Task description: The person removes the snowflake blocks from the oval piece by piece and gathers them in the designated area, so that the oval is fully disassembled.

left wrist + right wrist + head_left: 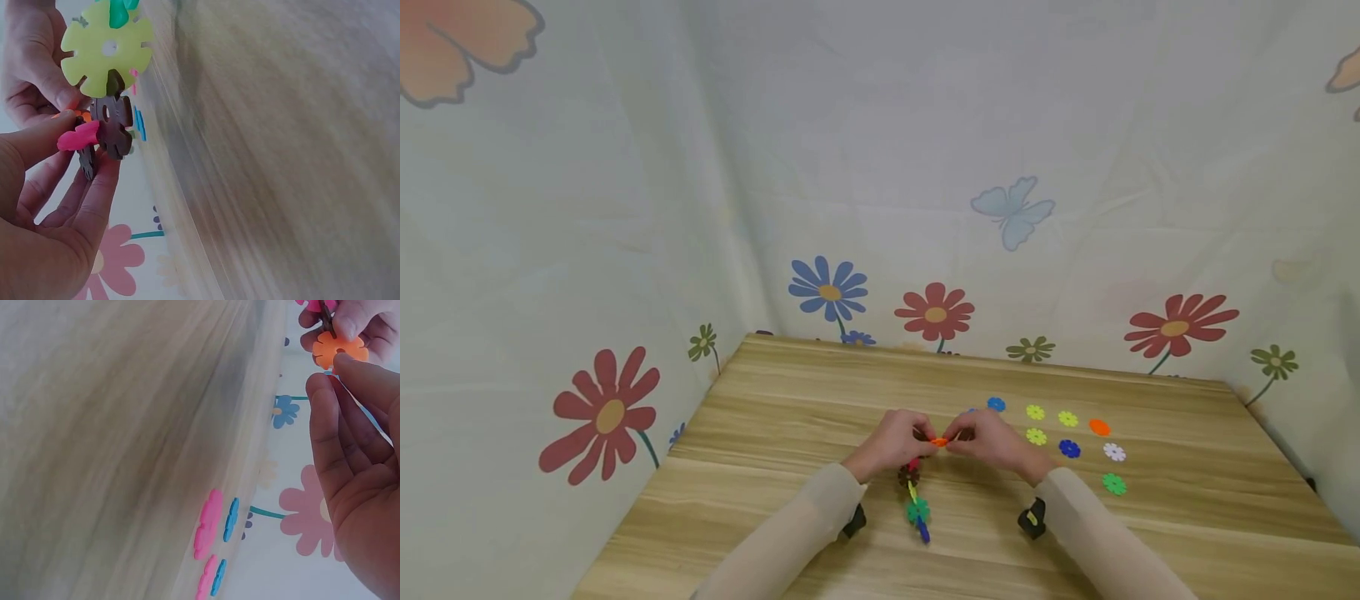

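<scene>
A chain of interlocking plastic snowflake discs hangs between the two hands over the table. In the left wrist view its yellow disc [107, 47], brown disc [115, 128] and pink disc [78, 136] show. The left hand [897, 442] pinches a dark disc [87, 161] at the chain's upper end. Thumb and fingertips of the right hand [988, 440] grip the edge of an orange disc [328, 350], which meets the dark disc. Below the left hand, a green disc [918, 510] and a blue disc [923, 531] form the chain's near end.
Loose discs lie on the wooden table [760, 417] right of the hands: several yellow and blue ones, an orange disc [1100, 427], a white disc [1115, 452] and a green disc [1114, 483]. A flower-printed curtain [880, 167] stands behind the table.
</scene>
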`<state>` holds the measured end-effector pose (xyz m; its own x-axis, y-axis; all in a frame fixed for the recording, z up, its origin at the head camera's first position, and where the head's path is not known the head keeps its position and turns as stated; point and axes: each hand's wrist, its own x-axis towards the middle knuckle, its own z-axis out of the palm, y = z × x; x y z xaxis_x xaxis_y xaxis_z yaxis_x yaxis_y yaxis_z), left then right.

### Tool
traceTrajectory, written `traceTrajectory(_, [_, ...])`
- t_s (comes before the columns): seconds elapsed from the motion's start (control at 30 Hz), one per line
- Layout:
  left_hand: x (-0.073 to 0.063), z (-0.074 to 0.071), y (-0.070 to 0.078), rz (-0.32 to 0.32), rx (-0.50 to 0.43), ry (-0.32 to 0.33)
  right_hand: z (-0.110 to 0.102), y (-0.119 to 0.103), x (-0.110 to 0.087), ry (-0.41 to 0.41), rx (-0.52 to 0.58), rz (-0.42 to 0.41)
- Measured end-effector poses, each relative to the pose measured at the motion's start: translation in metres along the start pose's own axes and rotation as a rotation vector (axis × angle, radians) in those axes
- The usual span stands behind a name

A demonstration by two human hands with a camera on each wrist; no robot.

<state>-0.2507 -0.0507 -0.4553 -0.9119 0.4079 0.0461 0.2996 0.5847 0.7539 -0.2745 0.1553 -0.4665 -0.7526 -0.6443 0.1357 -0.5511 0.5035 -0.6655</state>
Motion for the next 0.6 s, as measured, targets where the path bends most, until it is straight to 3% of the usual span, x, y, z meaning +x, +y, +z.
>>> traceTrajectory(0.4, [0.0003,0.0009,-0.0046,0.005,-0.028,-0.01,0.0045,0.0044,0.0027,0.033,-0.004,-0.024])
traceTrajectory(0.6, [-0.001,0.002,-0.0073,-0.008,-0.021,-0.025,0.0022,0.0011,0.0002,0.046,0.01,0.019])
